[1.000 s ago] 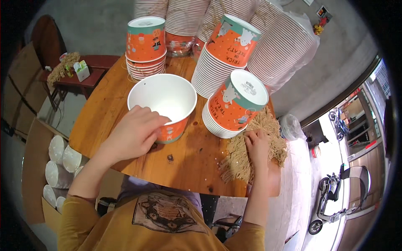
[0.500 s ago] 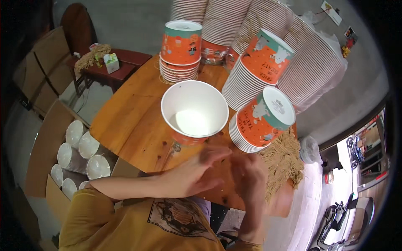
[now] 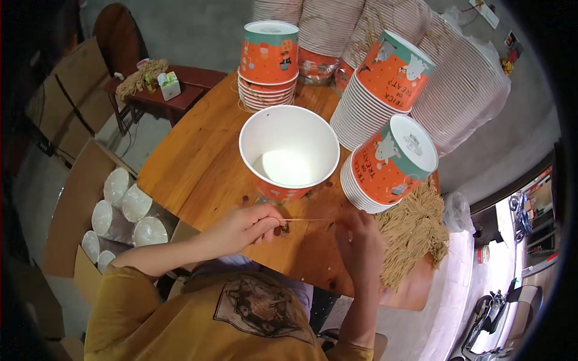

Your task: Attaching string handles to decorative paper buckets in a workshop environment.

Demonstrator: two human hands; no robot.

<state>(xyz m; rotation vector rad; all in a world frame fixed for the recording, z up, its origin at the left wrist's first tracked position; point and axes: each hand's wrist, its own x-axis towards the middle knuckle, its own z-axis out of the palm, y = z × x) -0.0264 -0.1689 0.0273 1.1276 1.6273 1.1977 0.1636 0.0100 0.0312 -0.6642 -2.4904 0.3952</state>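
Observation:
A thin string point(image 3: 307, 219) stretches nearly level over the table's near part. My left hand point(image 3: 251, 230) pinches one end between thumb and fingers. At the other end my right hand point(image 3: 359, 240) is closed on it, its fingertips partly hidden by the back of the hand. Just beyond both hands an orange paper bucket point(image 3: 265, 132) stands mouth up, white inside. Right of it, near my right hand, is a short stack of upside-down orange and green buckets point(image 3: 385, 165). A heap of tan strings point(image 3: 415, 234) lies at the table's right edge.
Taller nested stacks point(image 3: 376, 90) of buckets and plastic-wrapped ones point(image 3: 463, 78) line the wooden table's point(image 3: 186, 162) back. Another stack point(image 3: 269, 60) stands at far left. A cardboard box point(image 3: 66, 222) of wrapped stacks sits on the floor at left, before a red bench point(image 3: 198, 81).
My hands, close together and blurred before, have moved apart with the string now visible, drawn between them. The whole view has shifted slightly.

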